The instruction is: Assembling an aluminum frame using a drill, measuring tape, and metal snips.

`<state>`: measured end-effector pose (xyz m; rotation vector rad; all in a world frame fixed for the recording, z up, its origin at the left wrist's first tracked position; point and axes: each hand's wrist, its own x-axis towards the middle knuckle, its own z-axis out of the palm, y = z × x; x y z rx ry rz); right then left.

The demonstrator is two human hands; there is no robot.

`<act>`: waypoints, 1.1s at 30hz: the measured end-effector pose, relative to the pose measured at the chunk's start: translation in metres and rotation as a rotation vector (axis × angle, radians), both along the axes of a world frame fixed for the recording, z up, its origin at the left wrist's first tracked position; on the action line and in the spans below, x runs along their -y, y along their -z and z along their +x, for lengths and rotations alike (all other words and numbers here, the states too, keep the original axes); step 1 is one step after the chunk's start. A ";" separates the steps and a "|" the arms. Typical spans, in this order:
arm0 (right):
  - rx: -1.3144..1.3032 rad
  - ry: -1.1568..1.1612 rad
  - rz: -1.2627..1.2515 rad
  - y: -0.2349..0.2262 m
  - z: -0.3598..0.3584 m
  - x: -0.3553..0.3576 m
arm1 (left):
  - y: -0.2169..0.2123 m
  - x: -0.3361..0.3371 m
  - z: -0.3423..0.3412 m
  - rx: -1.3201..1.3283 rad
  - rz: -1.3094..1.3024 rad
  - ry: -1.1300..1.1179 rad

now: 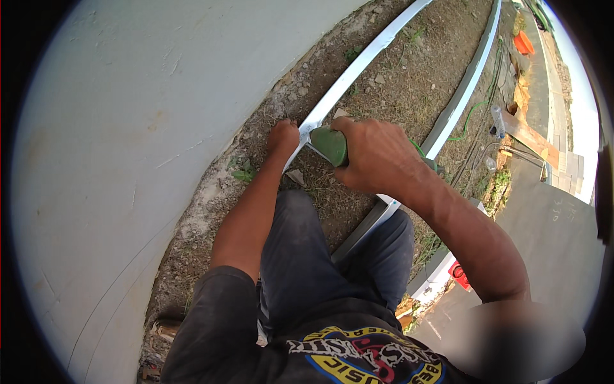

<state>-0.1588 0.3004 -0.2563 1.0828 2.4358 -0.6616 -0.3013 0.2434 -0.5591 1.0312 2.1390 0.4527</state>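
Note:
A long, pale metal channel (348, 75) runs from beside my knees up toward the top of the view. My left hand (283, 137) is closed at the channel's edge on the wall side, its fingertips partly hidden. My right hand (377, 152) grips a rounded green tool, which looks like a power tool (329, 146), with its end against or just over the channel. The hand covers most of the tool, so its exact kind does not show. Between my knees a shorter metal piece (368, 229) slants across the dirt.
A pale wall (128, 128) rises close on the left. Another long metal channel (464, 96) lies to the right, with a green cord (470, 121) beside it. Farther right are a plastic bottle (497, 121), a wooden board (531, 137), an orange container (524, 43) and grey paving (543, 224).

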 end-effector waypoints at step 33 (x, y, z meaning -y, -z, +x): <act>-0.890 1.072 -0.409 -0.009 0.241 0.082 | -0.092 0.059 0.010 0.755 0.359 -0.712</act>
